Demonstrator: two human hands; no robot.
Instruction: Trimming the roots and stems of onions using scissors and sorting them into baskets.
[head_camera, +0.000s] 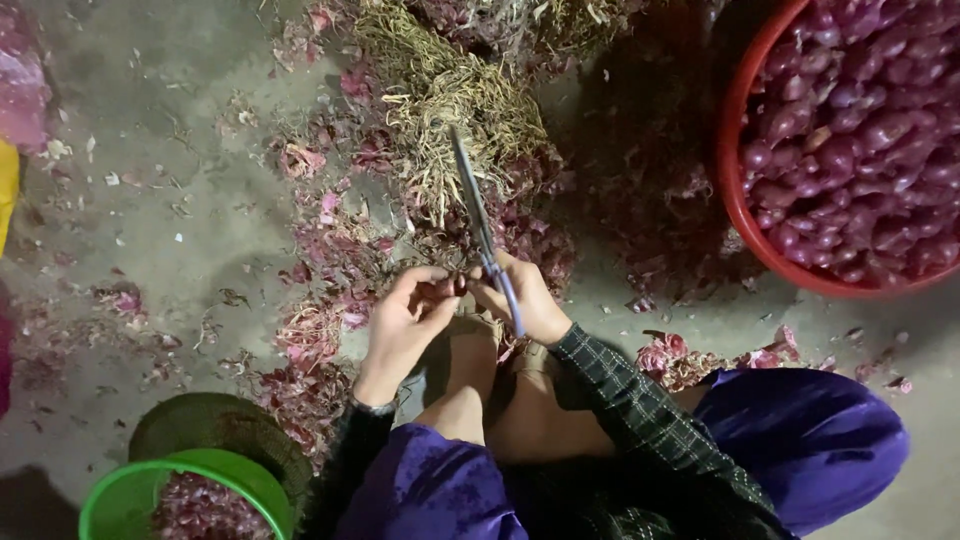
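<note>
Head view: big red tub upper right, heaped w/ trimmed shallots — much done, by the look. Pile of dried stalks & purple skins ahead. Green basin lower left, partly filled. Left hand pinching one shallot above the knees; right hand gripping scissors, blades pointing up. Amt left: unclear.

Bare grey concrete floor, dusty and littered with purple-pink onion skins through the middle of the frame. At top centre, a heap of dry straw-coloured stalks; at upper right, a red tub full of peeled purple onions. At lower left, a green bowl holding more skins, standing just beside a dark round basket.
</note>
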